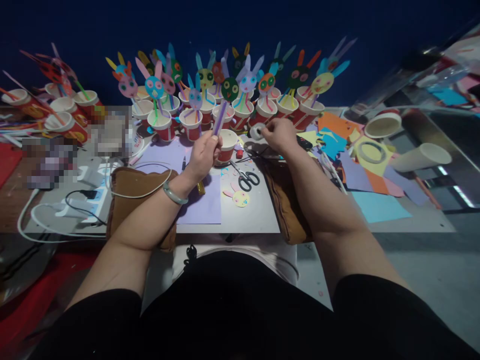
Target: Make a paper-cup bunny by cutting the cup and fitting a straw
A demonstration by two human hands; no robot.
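Note:
My left hand (203,156) is closed around purple drinking straws (220,117), held upright and slightly tilted; how many is unclear. Just behind its fingers stands a red-and-white paper cup (225,154). My right hand (281,134) reaches to the back of the table, its fingertips pinching the edge of a small roll of tape (256,131). Between my forearms lie black-handled scissors (248,181) and a yellow paper rabbit face (240,198) with pink ears. Purple paper (202,207) is spread below my left hand.
Rows of paper cups (160,125) with rabbit-faced straws line the back. Brown cushions (140,190) lie under my forearms. A power strip (92,200) with white cables sits at left. Coloured paper sheets (382,206) and a tipped white cup (423,157) lie at right.

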